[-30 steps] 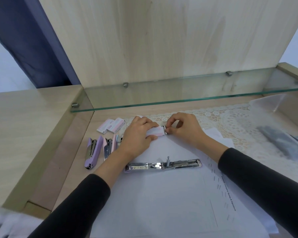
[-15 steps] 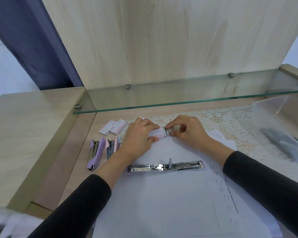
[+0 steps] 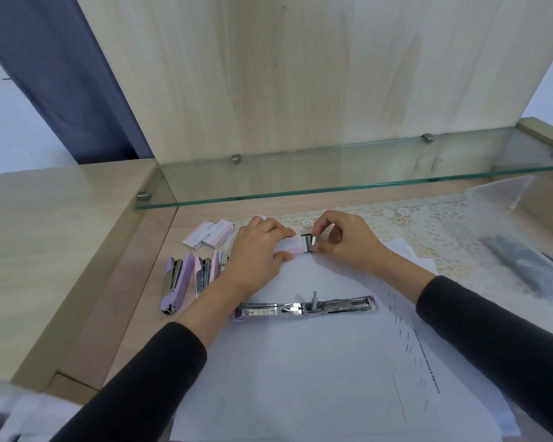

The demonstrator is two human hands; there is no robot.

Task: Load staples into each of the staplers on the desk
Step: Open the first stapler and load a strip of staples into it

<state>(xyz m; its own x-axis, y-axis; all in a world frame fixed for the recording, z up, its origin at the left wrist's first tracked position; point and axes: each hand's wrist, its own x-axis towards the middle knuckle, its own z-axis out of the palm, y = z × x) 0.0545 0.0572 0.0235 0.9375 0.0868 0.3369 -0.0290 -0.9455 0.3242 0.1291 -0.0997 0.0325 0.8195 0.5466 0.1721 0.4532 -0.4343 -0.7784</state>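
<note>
A purple stapler [image 3: 175, 286] lies at the left on the desk [image 3: 131, 282], a pink one [image 3: 206, 273] just beside it, two staple boxes [image 3: 210, 234] behind. The left hand [image 3: 258, 257] grips a small box [image 3: 290, 244]; the right hand [image 3: 348, 243] pinches a strip of staples [image 3: 309, 241] at its open end. An opened stapler [image 3: 305, 307] lies flat on paper [image 3: 300, 378] nearer the person.

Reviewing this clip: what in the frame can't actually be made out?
Head view only:
- Staple box: mostly covered by the left hand; label unreadable.
- Staples pinched by the right hand: count too small to tell.
- Third stapler: hidden behind the left wrist.
- Dark object, right edge: blurred under plastic.
</note>
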